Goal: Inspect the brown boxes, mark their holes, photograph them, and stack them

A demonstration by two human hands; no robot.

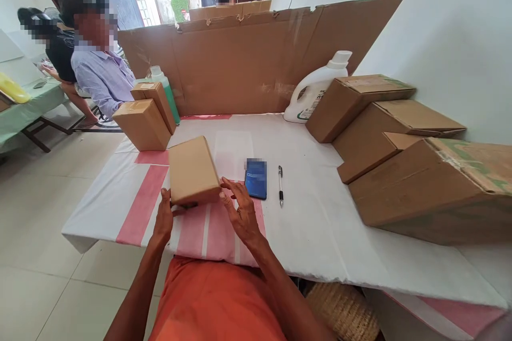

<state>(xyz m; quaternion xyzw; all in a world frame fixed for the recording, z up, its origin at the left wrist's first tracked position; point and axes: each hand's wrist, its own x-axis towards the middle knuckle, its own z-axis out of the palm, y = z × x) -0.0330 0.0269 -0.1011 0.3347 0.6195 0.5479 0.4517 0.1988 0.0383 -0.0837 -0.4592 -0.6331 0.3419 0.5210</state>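
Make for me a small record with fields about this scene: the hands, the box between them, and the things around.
left hand: at the lower left edge of the small box
right hand: fingers loosely spread, by the box's right edge
right of the box: blue flat item, perhaps a phone; then a pen
far left: two cardboard boxes, green bottle
far right: several larger boxes, white jug
back: cardboard panel
surface: white and pink cloth
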